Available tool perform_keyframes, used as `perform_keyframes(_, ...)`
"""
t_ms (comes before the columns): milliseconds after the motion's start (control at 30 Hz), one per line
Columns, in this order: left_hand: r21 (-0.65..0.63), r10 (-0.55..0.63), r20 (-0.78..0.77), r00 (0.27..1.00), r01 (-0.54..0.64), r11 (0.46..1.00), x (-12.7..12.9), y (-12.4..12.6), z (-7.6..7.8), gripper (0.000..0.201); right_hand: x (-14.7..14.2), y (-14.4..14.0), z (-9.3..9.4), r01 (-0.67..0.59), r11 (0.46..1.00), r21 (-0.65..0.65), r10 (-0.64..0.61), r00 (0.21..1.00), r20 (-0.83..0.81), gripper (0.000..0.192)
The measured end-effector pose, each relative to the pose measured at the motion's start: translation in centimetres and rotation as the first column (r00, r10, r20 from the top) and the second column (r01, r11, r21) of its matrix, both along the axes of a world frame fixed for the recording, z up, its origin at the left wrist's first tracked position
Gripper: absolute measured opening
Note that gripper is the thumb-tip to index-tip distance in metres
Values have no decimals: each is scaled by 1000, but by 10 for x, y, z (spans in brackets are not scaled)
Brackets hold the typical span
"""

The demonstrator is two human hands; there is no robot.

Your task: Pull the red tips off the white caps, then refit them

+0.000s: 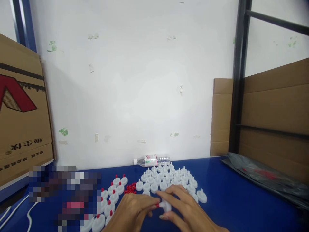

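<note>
My right hand [180, 206] grips a white plastic nozzle cap [166, 205], tipped on its side with its spout toward the left. At the spout's end my left hand [138, 207] pinches a small red tip cap [158, 205], which touches the spout. Just beyond my hands lies a small heap of red tip caps [130, 188]. Several white nozzle caps with bare spouts [163, 184] stand upright behind my right hand. On the left, several white nozzle caps with red tips [109, 208] stand in slanting rows, partly hidden by my left forearm.
A clear plastic bottle [154, 160] lies on the blue table [241, 199] against the wall. Grey plastic bags [260, 174] lie at the right edge. Cardboard boxes [24, 129] stand on both sides. White cables [30, 212] and a blurred-out patch are at the left.
</note>
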State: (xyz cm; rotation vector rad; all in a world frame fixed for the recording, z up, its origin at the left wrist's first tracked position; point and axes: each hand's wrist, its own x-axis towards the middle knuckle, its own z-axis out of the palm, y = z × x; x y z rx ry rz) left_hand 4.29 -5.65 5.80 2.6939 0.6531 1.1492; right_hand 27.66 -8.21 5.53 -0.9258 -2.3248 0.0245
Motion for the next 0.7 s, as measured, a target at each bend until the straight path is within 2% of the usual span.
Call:
perform_keyframes(200, 47, -85, 42, 995, 83, 995, -1, 2, -5, 31, 1, 0, -4, -18, 997, 79, 22, 998, -52, 41)
perform_keyframes(367, 29, -100, 66, 993, 98, 995, 1, 1, -3, 36, -1, 2, -11, -65, 997, 33, 69, 990, -125, 38)
perform_keyframes(500, 87, -64, -5, 998, 64, 994, 2, -6, 8, 37, -3, 3, -13, -67, 997, 40, 72, 987, -142, 38)
perform_keyframes(700, 142, 96, 103, 990, -110, 984, 10, -22, 13, 22, -4, 3, -12, -22, 967, 255, 74, 978, -197, 42)
